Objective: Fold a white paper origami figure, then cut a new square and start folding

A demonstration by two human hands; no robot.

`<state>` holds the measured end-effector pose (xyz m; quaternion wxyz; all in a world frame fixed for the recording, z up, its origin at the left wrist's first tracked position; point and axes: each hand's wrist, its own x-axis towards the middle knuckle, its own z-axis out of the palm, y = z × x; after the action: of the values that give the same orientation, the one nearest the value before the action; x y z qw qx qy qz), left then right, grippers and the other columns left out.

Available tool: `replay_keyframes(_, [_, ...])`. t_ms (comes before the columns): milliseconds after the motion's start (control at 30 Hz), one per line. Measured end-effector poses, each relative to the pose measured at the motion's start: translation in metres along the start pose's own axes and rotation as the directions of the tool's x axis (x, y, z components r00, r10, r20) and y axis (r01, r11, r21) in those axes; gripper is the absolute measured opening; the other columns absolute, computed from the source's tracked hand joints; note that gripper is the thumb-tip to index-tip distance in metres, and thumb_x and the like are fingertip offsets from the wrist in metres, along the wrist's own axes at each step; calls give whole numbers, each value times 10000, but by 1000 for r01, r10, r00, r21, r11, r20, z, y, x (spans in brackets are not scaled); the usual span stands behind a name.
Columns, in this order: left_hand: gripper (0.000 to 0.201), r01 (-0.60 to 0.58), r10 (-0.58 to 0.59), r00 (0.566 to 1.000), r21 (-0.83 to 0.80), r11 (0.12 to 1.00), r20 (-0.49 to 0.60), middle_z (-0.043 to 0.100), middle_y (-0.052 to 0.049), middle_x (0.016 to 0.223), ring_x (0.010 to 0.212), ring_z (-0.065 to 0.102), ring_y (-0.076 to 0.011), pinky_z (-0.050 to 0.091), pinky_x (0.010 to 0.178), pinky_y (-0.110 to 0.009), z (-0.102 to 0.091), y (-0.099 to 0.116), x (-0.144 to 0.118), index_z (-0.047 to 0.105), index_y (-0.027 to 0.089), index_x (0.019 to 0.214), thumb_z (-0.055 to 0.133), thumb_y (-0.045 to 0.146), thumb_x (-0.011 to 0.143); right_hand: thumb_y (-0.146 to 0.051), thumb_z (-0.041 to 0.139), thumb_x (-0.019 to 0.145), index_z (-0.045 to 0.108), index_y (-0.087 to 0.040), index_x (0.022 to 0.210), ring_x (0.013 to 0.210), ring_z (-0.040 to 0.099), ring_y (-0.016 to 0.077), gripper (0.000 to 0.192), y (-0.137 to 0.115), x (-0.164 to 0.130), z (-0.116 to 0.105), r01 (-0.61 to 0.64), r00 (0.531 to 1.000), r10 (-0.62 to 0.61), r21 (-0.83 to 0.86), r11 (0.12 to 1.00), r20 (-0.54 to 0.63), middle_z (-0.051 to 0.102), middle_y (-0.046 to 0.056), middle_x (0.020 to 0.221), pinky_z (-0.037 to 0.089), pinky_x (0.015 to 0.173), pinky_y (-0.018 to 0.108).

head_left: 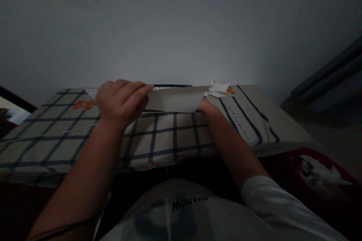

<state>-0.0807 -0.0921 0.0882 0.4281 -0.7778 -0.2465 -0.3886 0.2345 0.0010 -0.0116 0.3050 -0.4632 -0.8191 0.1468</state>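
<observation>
A pale sheet [175, 99], which looks like paper or thin card, is tilted up over the table. My left hand [121, 101] is closed on its upper edge toward the left, fingers pointing right. My right hand [204, 104] reaches in at the sheet's right end; only the wrist side shows, and its fingers are hidden behind the sheet. Crumpled white paper scraps [217, 89] lie just past my right wrist. Behind the sheet runs the thin dark edge of a flat object [172, 85], mostly covered, so its kind cannot be told.
A checked and striped cloth [164, 135] covers the table, which stands against a plain wall [181, 26]. A white cable [56, 134] crosses the cloth at left. On the floor at right, a red bin [292, 162] holds crumpled white material.
</observation>
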Motion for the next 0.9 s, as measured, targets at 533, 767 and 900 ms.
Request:
replay_keyframes(533, [360,247,-235,955,-48,968,184,839,-102,1211,1082,788,-261,581,861,-419,67,1,7,791,218,1238,461,312,1128,-231,732,981,895,-218,1041,1183,792,236,174,-20,-11,-15,-31,985,19,65,997,174,854,89,1203,584,1025,339])
replay_keyframes(767, [378,209,-68,830,-195,958,553,842,-125,1198,1135,770,-304,576,891,-438,98,21,-41,816,211,1266,487,271,1089,-405,599,1064,727,-208,675,669,593,169,454,-27,-15,-16,111,948,-141,-118,987,-285,708,44,702,428,723,336])
replay_keyframes(900, [397,220,12,721,-245,944,693,827,-123,1250,1161,756,-311,575,927,-438,97,25,-43,805,205,1309,495,261,1067,-395,614,1065,778,-206,800,817,623,201,364,-26,-12,-11,149,952,-193,-192,970,-237,738,68,823,434,807,354])
